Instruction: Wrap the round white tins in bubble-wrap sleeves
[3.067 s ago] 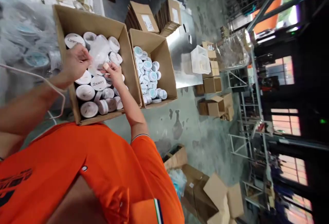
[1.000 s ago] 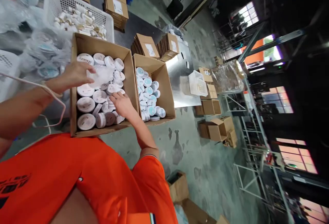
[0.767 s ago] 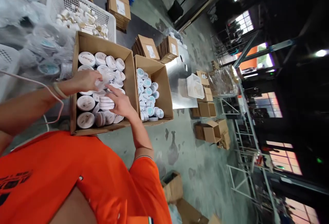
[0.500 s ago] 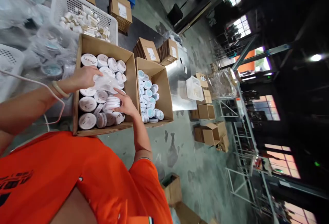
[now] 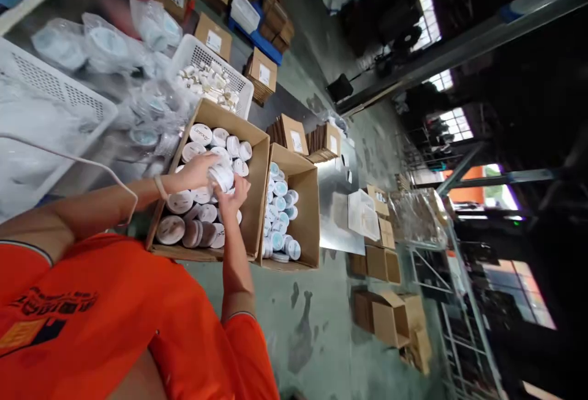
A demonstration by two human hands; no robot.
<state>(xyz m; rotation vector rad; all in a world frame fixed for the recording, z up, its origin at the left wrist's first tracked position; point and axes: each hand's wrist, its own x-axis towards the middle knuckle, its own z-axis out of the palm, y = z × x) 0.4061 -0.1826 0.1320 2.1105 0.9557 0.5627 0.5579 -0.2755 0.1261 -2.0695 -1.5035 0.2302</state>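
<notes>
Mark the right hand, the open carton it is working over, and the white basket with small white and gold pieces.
Right hand (image 5: 233, 196): head view, middle of the hand.
Open carton (image 5: 255, 188): head view, bare inner side wall.
White basket (image 5: 235, 79): head view, perforated wall.

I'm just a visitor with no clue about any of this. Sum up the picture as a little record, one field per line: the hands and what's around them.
Left hand: gripping a white stack, apparently in clear plastic
Right hand: holding the same stack
Beneath the hands: cardboard box with white round containers, some lettered
Beside that: second box with white and pale-blue round containers
Beyond: white perforated basket holding small pieces, too small to identify
</notes>
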